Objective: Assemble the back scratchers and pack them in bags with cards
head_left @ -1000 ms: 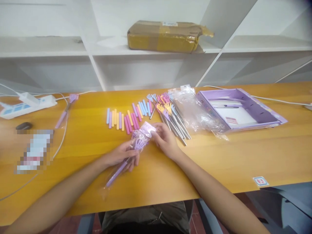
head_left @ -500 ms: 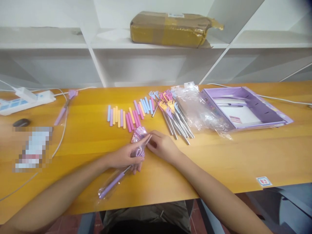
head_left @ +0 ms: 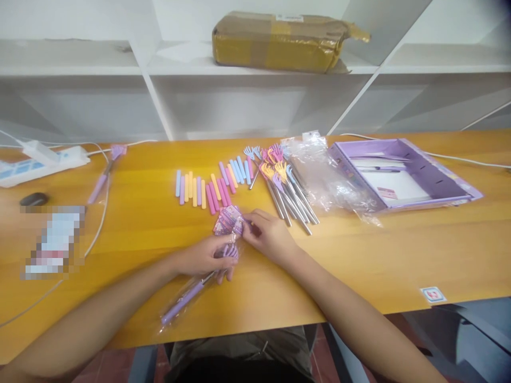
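My left hand is closed around a purple back scratcher in a clear plastic bag. Its claw head shows by my thumb, and its purple handle points toward the table's front edge. Just beyond lies a fanned pile of small pink-purple printed cards. At the right edge of that pile, my right hand pinches a card between thumb and fingers; the fingertips partly hide it. Ahead are coloured handle sleeves in loose rows, and a heap of back scratchers with bare metal rods.
Clear plastic bags lie against a purple box on the right. At left are another back scratcher, a power strip, a black mouse and a blurred phone. A taped parcel sits on the shelf.
My left fingers have drawn back from the right fingertips toward the scratcher's head. The right fingertips are now at the edge of the cards, which show more fully.
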Tool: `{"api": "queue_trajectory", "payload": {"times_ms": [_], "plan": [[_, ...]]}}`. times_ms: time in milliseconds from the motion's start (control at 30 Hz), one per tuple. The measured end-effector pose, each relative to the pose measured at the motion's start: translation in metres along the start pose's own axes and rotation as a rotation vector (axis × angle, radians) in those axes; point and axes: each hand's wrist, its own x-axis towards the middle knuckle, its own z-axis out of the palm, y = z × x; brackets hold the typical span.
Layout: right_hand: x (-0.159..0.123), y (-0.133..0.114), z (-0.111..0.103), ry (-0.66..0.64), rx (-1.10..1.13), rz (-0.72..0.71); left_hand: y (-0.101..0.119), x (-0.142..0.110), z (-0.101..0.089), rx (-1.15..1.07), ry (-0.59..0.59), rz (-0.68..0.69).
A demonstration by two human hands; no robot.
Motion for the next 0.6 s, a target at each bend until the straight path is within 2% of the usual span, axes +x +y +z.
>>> {"api": "queue_trajectory", "payload": {"times_ms": [167, 367, 500, 600], "plan": [[0.0, 0.001, -0.006, -0.065, 0.027, -0.032, 0.001, -0.001, -0.001, -0.053, 0.022, 0.012], [-0.004, 0.011, 0.001, -0.049, -0.002, -0.062, 0.002, -0.003, 0.001, 0.031, 0.009, -0.03], [-0.002, 0.013, -0.006, 0.006, 0.083, 0.099, 0.004, -0.003, -0.001, -0.016, 0.011, -0.023], [0.0, 0.011, -0.016, -0.049, 0.163, 0.187, 0.005, -0.003, -0.003, -0.06, 0.022, -0.007]]}}
